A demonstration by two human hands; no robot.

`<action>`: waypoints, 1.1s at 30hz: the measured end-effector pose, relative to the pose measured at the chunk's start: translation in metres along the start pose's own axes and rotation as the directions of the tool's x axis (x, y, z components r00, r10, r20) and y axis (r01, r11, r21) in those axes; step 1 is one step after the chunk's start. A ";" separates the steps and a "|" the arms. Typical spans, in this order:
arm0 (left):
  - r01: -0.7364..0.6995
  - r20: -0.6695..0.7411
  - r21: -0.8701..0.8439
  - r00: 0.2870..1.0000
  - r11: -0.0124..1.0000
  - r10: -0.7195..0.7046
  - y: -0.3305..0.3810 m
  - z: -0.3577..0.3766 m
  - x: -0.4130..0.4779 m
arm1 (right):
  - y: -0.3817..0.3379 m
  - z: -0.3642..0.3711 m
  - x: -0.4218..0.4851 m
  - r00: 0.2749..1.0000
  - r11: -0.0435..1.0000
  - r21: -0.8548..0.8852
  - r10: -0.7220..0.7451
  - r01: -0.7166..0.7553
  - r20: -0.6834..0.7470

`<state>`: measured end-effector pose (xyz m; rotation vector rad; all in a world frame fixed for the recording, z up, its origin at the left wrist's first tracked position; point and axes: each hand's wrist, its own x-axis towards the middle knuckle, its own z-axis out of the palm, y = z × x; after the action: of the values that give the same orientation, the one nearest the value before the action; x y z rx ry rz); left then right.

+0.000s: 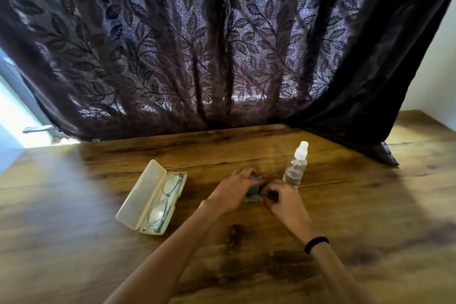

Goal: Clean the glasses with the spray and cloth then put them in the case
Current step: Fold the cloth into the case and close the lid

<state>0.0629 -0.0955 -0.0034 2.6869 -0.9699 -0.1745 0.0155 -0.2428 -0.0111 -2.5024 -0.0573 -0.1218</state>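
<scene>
On the brown wooden counter [370, 205], both hands pinch a small grey-green cloth [253, 193] between them: the left hand [232, 192] curls over its far side, the right hand [283, 201] over its near side (motion blur hides the fingertips). The thin wire-framed glasses [158, 213] lie folded inside the open cream plastic case [138, 201], left of the hands. A clear spray bottle with a white cap [294, 168] stands upright just beyond the right hand. A black band [316, 244] circles the right wrist.

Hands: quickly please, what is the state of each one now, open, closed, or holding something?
Left hand: closed, gripping the cleaning cloth.
Right hand: closed, pinching the same cleaning cloth; motion blur hides the finer detail.
</scene>
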 end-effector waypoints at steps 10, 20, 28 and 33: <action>-0.083 -0.099 -0.179 0.993 0.980 0.066 -0.030 -0.002 0.000 | -0.007 -0.006 0.004 1.000 0.914 0.405 0.020 -0.018 0.000; -0.043 -0.033 -0.744 0.999 0.667 0.026 -0.028 -0.025 -0.014 | -0.026 -0.015 0.013 0.986 0.628 0.760 0.093 -0.167 0.140; 0.012 0.001 -0.724 1.000 0.690 -0.017 -0.040 -0.032 -0.026 | -0.030 -0.019 0.016 0.970 0.552 0.799 0.169 -0.238 0.172; 0.044 -0.038 -0.739 0.994 0.672 -0.107 -0.047 -0.038 -0.030 | -0.033 -0.024 0.021 0.989 0.679 0.720 0.092 -0.146 0.114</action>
<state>0.0757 -0.0332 0.0197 1.9473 -0.5740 -0.3846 0.0322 -0.2297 0.0296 -1.6898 0.0296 0.0429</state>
